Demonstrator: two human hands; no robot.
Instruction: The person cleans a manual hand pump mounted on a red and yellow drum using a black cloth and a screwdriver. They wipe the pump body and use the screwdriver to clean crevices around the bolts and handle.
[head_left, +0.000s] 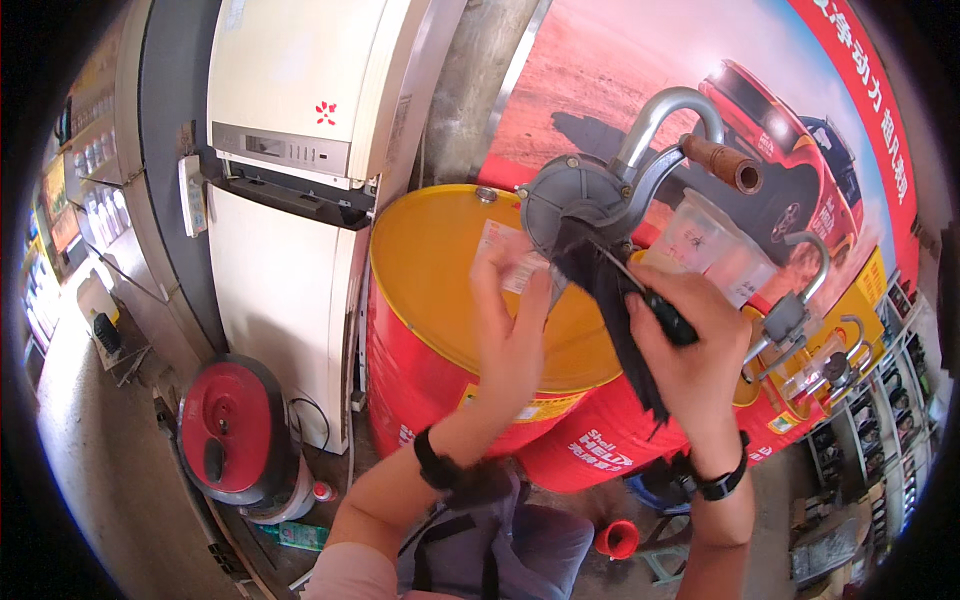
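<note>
A grey hand-crank drum pump [575, 200] stands on a red oil drum with a yellow top [430, 270]. It has a curved metal spout and a brown cylindrical crank handle [722, 165]. My right hand [695, 335] grips a screwdriver [668, 318] by its dark handle, and the shaft slants up toward the pump's underside. A black cloth-like strip [612, 300] hangs from below the pump, past my right fingers. Slightly blurred, my left hand [512, 320] is raised at the pump's lower left, thumb and fingers apart. Whether it touches the pump is unclear.
A cream refrigerator-like cabinet [285, 270] stands to the left, with a red-topped machine [235, 430] on the floor. Translucent containers [705, 240] and further drums with smaller pumps [785, 320] are at right. A red cup-like object [618, 540] lies low. A poster backs the drums.
</note>
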